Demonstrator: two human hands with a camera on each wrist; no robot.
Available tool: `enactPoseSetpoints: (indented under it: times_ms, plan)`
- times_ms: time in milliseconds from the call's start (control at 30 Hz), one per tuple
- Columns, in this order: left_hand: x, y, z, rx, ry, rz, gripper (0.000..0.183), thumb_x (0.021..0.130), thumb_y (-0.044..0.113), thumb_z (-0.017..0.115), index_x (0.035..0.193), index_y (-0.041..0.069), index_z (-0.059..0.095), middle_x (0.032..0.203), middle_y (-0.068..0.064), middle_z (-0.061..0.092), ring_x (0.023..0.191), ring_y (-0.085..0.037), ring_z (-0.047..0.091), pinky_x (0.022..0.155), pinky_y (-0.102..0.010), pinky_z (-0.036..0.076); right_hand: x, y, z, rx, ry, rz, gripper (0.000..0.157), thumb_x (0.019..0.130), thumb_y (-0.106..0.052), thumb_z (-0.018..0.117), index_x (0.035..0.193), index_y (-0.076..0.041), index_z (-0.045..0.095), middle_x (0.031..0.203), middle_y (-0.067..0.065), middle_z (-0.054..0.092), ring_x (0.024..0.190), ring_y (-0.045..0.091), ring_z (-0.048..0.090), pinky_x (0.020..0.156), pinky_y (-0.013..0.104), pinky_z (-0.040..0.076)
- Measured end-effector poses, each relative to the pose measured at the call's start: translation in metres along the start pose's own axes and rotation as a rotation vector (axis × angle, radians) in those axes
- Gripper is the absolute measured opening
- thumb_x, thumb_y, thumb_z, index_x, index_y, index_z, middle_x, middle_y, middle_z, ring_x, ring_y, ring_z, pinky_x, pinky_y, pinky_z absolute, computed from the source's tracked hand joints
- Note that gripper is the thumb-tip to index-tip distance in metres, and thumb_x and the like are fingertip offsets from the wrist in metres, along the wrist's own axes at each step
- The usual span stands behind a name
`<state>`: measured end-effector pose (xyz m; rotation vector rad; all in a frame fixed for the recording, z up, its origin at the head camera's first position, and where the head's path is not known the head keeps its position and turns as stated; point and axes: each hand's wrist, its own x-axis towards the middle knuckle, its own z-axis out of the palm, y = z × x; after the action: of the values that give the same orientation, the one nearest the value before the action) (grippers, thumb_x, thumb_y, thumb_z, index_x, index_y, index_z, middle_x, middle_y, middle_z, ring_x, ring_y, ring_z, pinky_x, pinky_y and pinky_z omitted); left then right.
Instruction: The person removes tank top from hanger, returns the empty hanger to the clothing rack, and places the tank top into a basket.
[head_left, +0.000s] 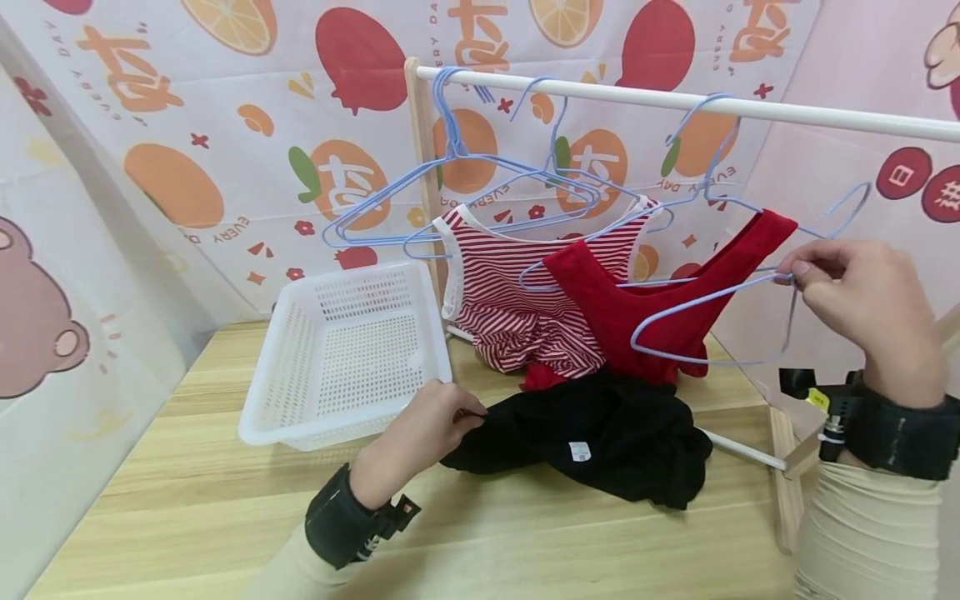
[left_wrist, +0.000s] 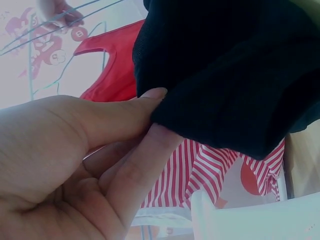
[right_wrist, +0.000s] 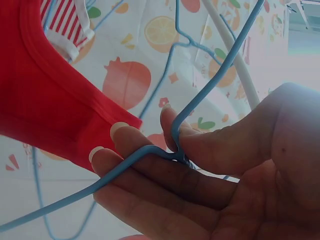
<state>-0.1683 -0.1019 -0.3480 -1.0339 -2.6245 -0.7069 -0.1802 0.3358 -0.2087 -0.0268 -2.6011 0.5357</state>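
Over the table, my left hand pinches the edge of a black garment with a small white label. In the left wrist view the black cloth sits between thumb and index finger. My right hand holds a blue hanger by its neck, off the rail. The right wrist view shows thumb and fingers around the hanger's neck. Just behind it, a red tank top hangs on another blue hanger. A red-and-white striped top hangs to its left.
A white rod on a wooden stand crosses above, with several bare blue hangers at its left end. A white plastic basket stands on the wooden table at left. Fruit-print cloth lines the back.
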Motion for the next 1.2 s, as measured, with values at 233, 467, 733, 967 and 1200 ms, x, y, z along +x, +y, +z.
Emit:
enactPoseSetpoints:
  times_ms: [233, 467, 733, 967, 1200]
  plan:
    - [0.002, 0.0, 0.0, -0.001, -0.013, 0.007, 0.006, 0.086, 0.0, 0.079, 0.089, 0.004, 0.082, 0.085, -0.005, 0.08, 0.08, -0.014, 0.075, 0.073, -0.025, 0.059, 0.019, 0.001, -0.02, -0.05, 0.019, 0.009, 0.032, 0.104, -0.014, 0.047, 0.108, 0.008, 0.069, 0.096, 0.035, 0.069, 0.073, 0.021, 0.053, 0.051, 0.026, 0.035]
    - [0.002, 0.0, -0.001, 0.0, -0.02, 0.01, 0.007, 0.085, -0.001, 0.08, 0.089, 0.004, 0.082, 0.086, -0.005, 0.08, 0.079, -0.014, 0.075, 0.072, -0.024, 0.058, 0.038, 0.005, -0.032, 0.003, 0.057, 0.028, 0.033, 0.106, -0.008, 0.038, 0.112, 0.015, 0.062, 0.089, 0.033, 0.068, 0.076, 0.019, 0.056, 0.053, 0.012, 0.032]
    - [0.001, 0.0, 0.001, -0.006, -0.02, 0.008, 0.006, 0.085, -0.001, 0.079, 0.088, 0.003, 0.082, 0.086, -0.006, 0.08, 0.079, -0.013, 0.075, 0.071, -0.023, 0.058, 0.044, -0.006, -0.043, 0.212, 0.17, 0.079, 0.029, 0.106, -0.007, 0.034, 0.108, 0.011, 0.056, 0.065, -0.038, 0.039, 0.058, -0.026, 0.042, 0.067, 0.001, 0.035]
    - [-0.001, -0.001, 0.004, -0.016, -0.026, -0.009, 0.008, 0.085, -0.002, 0.079, 0.089, 0.003, 0.082, 0.086, -0.005, 0.08, 0.078, -0.013, 0.075, 0.07, -0.022, 0.058, 0.044, -0.019, -0.046, 0.143, 0.18, 0.074, 0.033, 0.108, -0.01, 0.035, 0.112, 0.011, 0.06, 0.062, -0.041, 0.036, 0.065, -0.014, 0.038, 0.059, 0.009, 0.031]
    - [-0.001, -0.001, 0.004, -0.025, -0.027, 0.001, 0.007, 0.086, -0.002, 0.079, 0.089, 0.003, 0.082, 0.086, -0.007, 0.08, 0.078, -0.014, 0.075, 0.07, -0.021, 0.058, 0.028, -0.018, -0.039, 0.128, 0.215, 0.048, 0.038, 0.108, -0.012, 0.036, 0.118, 0.012, 0.063, 0.072, -0.032, 0.045, 0.07, -0.009, 0.035, 0.063, 0.005, 0.029]
